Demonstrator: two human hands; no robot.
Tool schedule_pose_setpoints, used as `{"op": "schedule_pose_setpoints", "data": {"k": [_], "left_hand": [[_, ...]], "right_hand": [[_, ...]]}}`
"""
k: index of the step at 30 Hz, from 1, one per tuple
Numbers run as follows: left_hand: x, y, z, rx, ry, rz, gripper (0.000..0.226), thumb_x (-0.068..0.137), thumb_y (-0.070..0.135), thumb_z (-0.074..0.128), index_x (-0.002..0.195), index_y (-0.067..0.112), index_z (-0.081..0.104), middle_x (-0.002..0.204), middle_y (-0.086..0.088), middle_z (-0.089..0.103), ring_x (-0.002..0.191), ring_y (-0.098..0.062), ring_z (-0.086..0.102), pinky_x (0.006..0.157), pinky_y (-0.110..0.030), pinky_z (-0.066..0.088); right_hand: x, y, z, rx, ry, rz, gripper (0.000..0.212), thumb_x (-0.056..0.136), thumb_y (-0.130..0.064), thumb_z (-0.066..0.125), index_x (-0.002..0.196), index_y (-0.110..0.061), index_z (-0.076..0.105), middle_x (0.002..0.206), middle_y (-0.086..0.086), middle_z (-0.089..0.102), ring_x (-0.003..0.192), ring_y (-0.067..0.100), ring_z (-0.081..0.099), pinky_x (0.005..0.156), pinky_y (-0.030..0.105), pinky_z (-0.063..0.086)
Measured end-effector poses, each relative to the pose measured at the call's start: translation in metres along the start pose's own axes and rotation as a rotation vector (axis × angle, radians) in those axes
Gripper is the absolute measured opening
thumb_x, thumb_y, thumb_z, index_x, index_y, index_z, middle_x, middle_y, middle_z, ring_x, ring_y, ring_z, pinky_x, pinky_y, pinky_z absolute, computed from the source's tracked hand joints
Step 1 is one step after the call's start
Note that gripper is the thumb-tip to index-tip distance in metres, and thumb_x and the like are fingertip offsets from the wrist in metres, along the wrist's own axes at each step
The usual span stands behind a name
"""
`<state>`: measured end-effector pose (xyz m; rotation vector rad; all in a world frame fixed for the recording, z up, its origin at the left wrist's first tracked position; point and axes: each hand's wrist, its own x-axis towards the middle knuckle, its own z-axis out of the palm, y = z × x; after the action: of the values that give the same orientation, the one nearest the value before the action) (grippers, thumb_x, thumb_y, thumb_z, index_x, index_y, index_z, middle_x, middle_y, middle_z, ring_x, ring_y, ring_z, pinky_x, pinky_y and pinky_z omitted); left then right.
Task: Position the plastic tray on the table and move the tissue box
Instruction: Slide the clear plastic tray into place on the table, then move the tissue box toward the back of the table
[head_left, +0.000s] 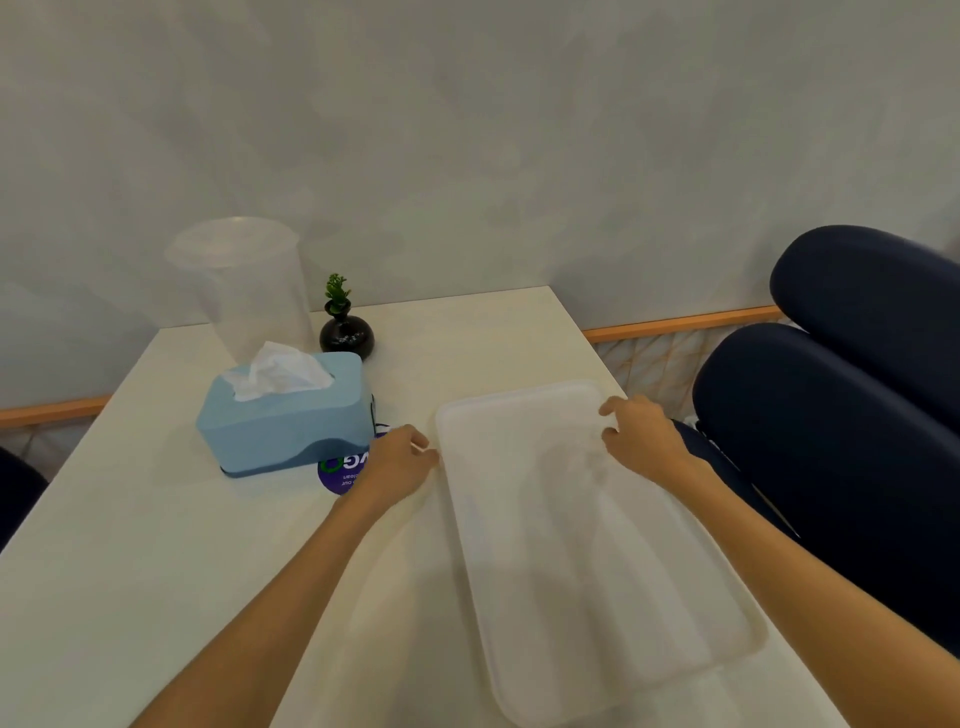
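The counter (156, 545) carries all items. The plastic tray (587, 545) lies flat at 4 o'clock, its right edge near the counter's edge. The tissue box (283, 418) stands at 10 o'clock, apart from the tray, partly over a purple sticker (340, 475).

The right hand (641, 436) has its fingers curled over the tray's far right rim. The left hand (400, 462) has its fingers pinched narrow at the far left rim.

Status: tray positioning appears nearly complete. The tissue box has not yet been gripped.

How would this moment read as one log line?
tray: flat on table | left hand: at left rim | right hand: on far right rim | tissue box: untouched
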<state>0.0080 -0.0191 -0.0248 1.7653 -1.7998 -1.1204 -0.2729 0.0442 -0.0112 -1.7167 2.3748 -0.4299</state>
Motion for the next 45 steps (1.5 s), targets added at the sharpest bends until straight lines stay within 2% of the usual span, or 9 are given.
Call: {"op": "schedule_pose_setpoints", "data": {"k": [3, 6, 12, 15, 19, 29, 36, 40, 45], "left_hand": [[-0.011, 0.013, -0.027, -0.02, 0.015, 0.068, 0.018, 0.091, 0.023, 0.06, 0.106, 0.013, 0.06, 0.099, -0.006, 0.067, 0.076, -0.015, 0.063, 0.067, -0.027, 0.052], [-0.016, 0.013, -0.061, -0.083, 0.094, 0.091, 0.011, 0.091, 0.021, 0.06, 0.1, 0.016, 0.063, 0.09, -0.002, 0.067, 0.081, -0.018, 0.065, 0.076, -0.036, 0.056], [-0.002, -0.015, -0.113, -0.155, 0.52, 0.072, 0.018, 0.092, 0.021, 0.056, 0.106, 0.014, 0.064, 0.108, -0.009, 0.068, 0.096, -0.022, 0.062, 0.086, -0.036, 0.052], [0.005, -0.029, -0.127, -0.155, 0.729, 0.055, 0.027, 0.093, 0.019, 0.054, 0.116, 0.008, 0.061, 0.119, -0.01, 0.064, 0.104, -0.023, 0.058, 0.084, -0.027, 0.042], [0.025, -0.058, -0.14, -0.144, 0.854, 0.021, 0.038, 0.09, 0.019, 0.057, 0.125, 0.005, 0.051, 0.128, -0.017, 0.053, 0.116, -0.033, 0.053, 0.098, -0.038, 0.041], [0.055, -0.097, -0.145, -0.493, 0.621, -0.324, 0.057, 0.094, 0.045, 0.037, 0.139, 0.012, 0.041, 0.139, -0.014, 0.049, 0.121, -0.033, 0.048, 0.097, -0.043, 0.041], [0.058, -0.095, -0.147, -0.678, 0.568, -0.388, 0.035, 0.09, 0.042, 0.043, 0.112, 0.018, 0.055, 0.109, -0.006, 0.055, 0.097, -0.025, 0.051, 0.079, -0.035, 0.04], [0.049, -0.08, -0.138, -0.672, 0.661, -0.356, 0.022, 0.092, 0.034, 0.041, 0.102, 0.02, 0.054, 0.107, -0.004, 0.054, 0.095, -0.023, 0.048, 0.078, -0.033, 0.038], [0.029, -0.064, -0.124, -0.642, 0.746, -0.209, 0.042, 0.095, 0.032, 0.037, 0.133, 0.023, 0.052, 0.116, 0.001, 0.054, 0.099, -0.019, 0.049, 0.077, -0.027, 0.039]], "right_hand": [[0.008, -0.033, -0.006, 0.054, -0.013, -0.101, 0.032, 0.091, -0.013, 0.052, 0.123, -0.01, 0.057, 0.122, 0.016, 0.055, 0.106, 0.033, 0.056, 0.092, 0.042, 0.05], [0.017, -0.074, -0.003, 0.106, -0.088, -0.196, 0.03, 0.091, -0.015, 0.053, 0.121, -0.012, 0.059, 0.122, 0.015, 0.054, 0.109, 0.032, 0.055, 0.095, 0.042, 0.047], [0.031, -0.154, 0.017, 0.286, -0.228, -0.307, 0.031, 0.092, -0.013, 0.052, 0.121, -0.008, 0.059, 0.121, 0.017, 0.059, 0.102, 0.026, 0.058, 0.081, 0.024, 0.04], [0.034, -0.191, 0.031, 0.417, -0.289, -0.264, 0.035, 0.093, -0.016, 0.051, 0.127, -0.008, 0.054, 0.123, 0.017, 0.061, 0.096, 0.023, 0.057, 0.079, 0.024, 0.04], [0.039, -0.227, 0.054, 0.585, -0.366, -0.125, 0.046, 0.094, -0.028, 0.049, 0.136, -0.01, 0.044, 0.13, 0.015, 0.058, 0.111, 0.028, 0.058, 0.081, 0.027, 0.042], [0.049, -0.253, 0.093, 0.771, -0.487, 0.03, 0.054, 0.093, -0.05, 0.037, 0.133, -0.014, 0.045, 0.125, 0.012, 0.06, 0.102, 0.027, 0.062, 0.089, 0.04, 0.054], [0.048, -0.262, 0.104, 0.872, -0.522, 0.085, 0.053, 0.093, -0.052, 0.036, 0.133, -0.016, 0.041, 0.112, 0.003, 0.056, 0.086, 0.015, 0.056, 0.06, 0.021, 0.043], [0.045, -0.269, 0.11, 0.94, -0.476, 0.117, 0.057, 0.089, -0.052, 0.046, 0.136, -0.021, 0.038, 0.122, 0.007, 0.059, 0.103, 0.024, 0.059, 0.079, 0.031, 0.051], [0.043, -0.254, 0.102, 1.058, -0.429, 0.106, 0.057, 0.086, -0.05, 0.051, 0.137, -0.029, 0.038, 0.119, 0.006, 0.061, 0.103, 0.025, 0.062, 0.092, 0.044, 0.055]]}}
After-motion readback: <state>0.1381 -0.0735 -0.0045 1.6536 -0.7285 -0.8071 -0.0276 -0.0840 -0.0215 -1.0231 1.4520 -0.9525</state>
